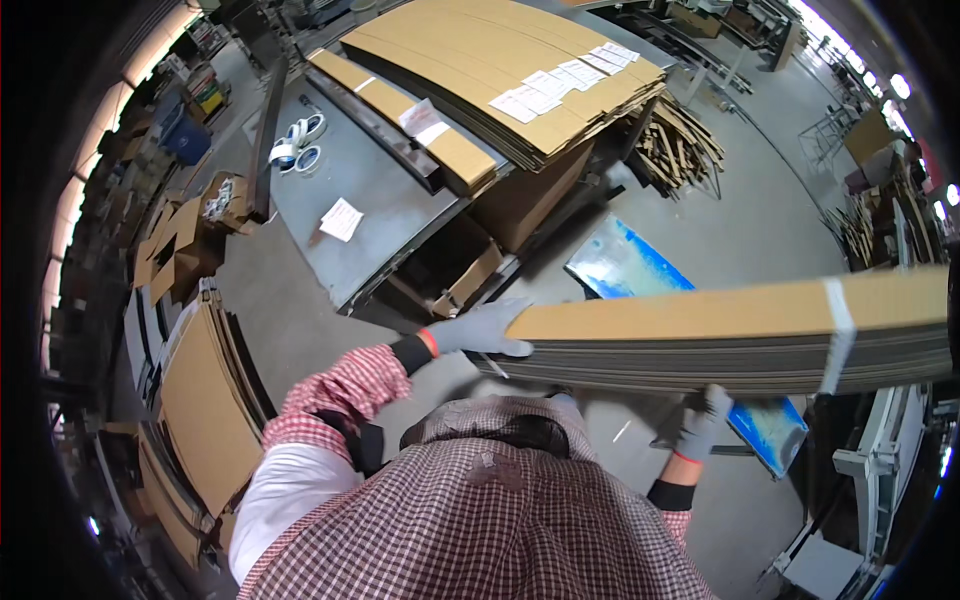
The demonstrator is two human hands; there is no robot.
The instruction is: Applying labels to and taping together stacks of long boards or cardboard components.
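Note:
A long bundle of flat cardboard strips (680, 318) stretches from the middle of the view to the right edge, off the floor. A white strap (838, 335) goes round it near its right part, and a second white strap end shows at its left end. My gloved left hand (482, 328) grips the left end, fingers over the top strip. From the near side, my gloved right hand (706, 420) holds the lower edge of the bundle; some of its fingers are hidden underneath.
Ahead stands a grey metal table (375, 205) bearing tape rolls (298, 143), a paper slip, a narrow cardboard bundle (400, 108) and a stack of cardboard sheets (470, 60). A blue-and-white panel (630, 262) lies beyond my bundle. Cardboard sheets (205, 410) lean at left; a metal frame (885, 470) stands at right.

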